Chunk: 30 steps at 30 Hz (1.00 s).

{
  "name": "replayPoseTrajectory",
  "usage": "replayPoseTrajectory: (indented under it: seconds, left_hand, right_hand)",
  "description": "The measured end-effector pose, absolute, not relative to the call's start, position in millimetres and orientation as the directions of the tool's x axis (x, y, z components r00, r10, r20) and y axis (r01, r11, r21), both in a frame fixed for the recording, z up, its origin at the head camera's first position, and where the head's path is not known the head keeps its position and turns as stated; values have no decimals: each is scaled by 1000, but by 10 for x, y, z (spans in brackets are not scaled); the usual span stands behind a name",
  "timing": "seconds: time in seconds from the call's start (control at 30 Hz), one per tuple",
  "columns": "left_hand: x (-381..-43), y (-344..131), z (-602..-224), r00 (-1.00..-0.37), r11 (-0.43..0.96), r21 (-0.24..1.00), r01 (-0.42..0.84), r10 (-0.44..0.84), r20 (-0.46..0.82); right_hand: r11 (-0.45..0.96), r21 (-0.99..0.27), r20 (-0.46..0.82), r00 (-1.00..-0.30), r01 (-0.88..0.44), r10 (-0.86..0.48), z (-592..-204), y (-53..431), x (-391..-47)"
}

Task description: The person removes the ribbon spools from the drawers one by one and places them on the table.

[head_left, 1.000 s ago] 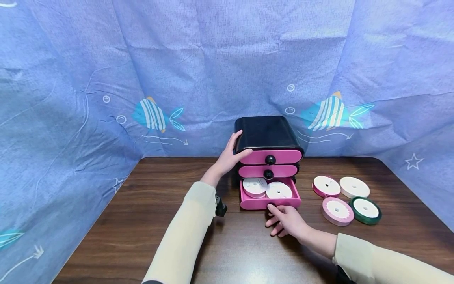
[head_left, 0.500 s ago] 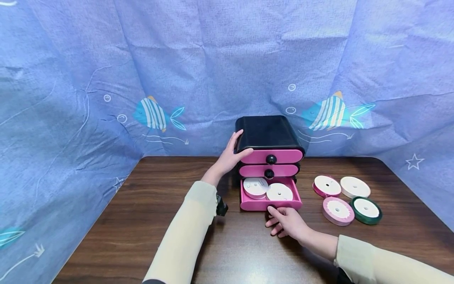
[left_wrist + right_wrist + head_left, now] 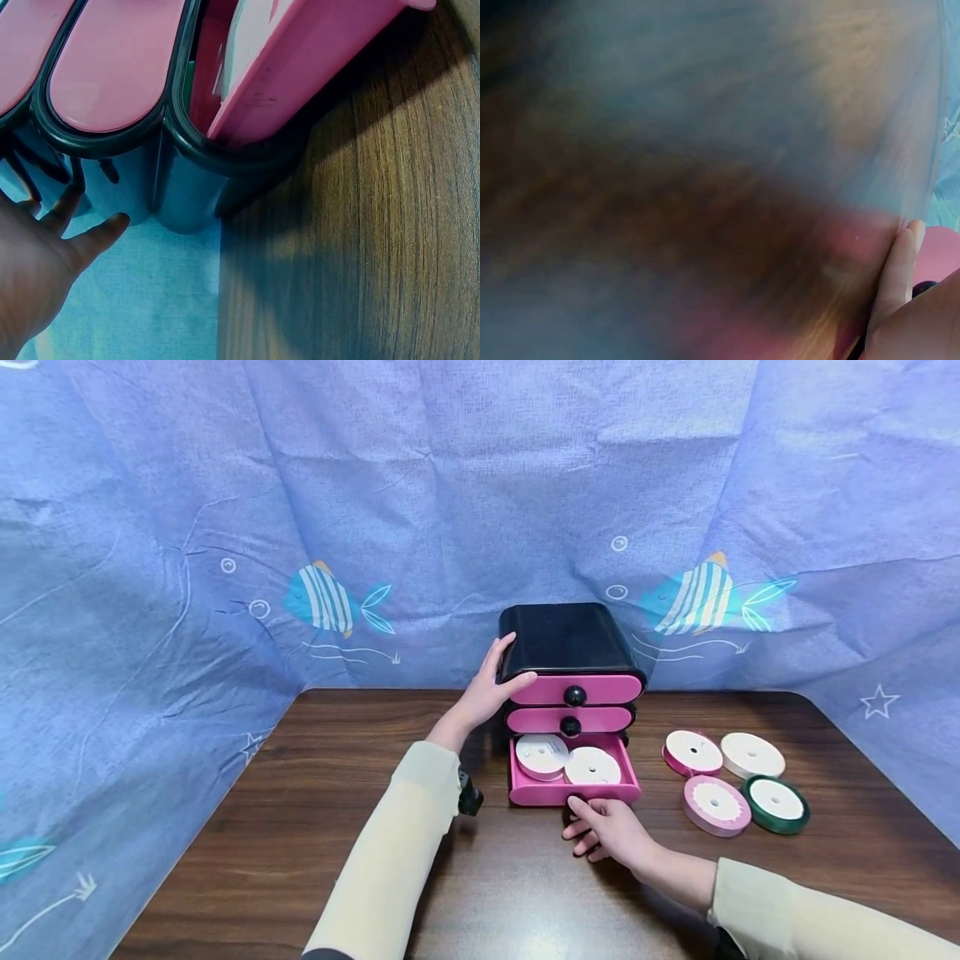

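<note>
A black mini chest of drawers (image 3: 566,639) with pink fronts stands at the table's back. Its bottom drawer (image 3: 536,795) is pulled out and holds two white-faced ribbon spools (image 3: 542,753). My left hand (image 3: 480,697) rests on the chest's upper left side, thumb across the front corner; the left wrist view shows the fingers (image 3: 97,240) spread along the black casing. At the bottom drawer's front, my right hand (image 3: 611,831) pinches the knob, which the thumb and fingers mostly hide. The right wrist view is largely blurred, with fingers (image 3: 896,274) against pink at the right edge.
Several ribbon spools lie right of the chest: magenta (image 3: 692,753), white (image 3: 752,756), pink (image 3: 716,807) and dark green (image 3: 776,805). The upper two drawers (image 3: 536,721) are closed. A blue fish-print cloth (image 3: 450,510) hangs behind the wooden table (image 3: 322,802).
The bottom drawer has come out very slightly toward me with my right hand on it. My left hand keeps its place on the chest.
</note>
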<state>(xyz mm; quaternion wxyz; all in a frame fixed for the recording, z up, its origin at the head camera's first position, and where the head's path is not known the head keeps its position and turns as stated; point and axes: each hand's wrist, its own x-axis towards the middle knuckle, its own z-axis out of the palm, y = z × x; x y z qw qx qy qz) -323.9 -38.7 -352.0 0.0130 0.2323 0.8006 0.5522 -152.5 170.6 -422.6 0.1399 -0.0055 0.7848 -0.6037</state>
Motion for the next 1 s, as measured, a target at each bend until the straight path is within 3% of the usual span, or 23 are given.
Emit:
replayPoseTrajectory:
  seconds: [1.0]
  left_hand:
    - [-3228, -373, -3535, -894, 262, 897, 357, 374, 246]
  right_hand:
    - [333, -924, -283, -924, 190, -257, -4175, 1782, -1350]
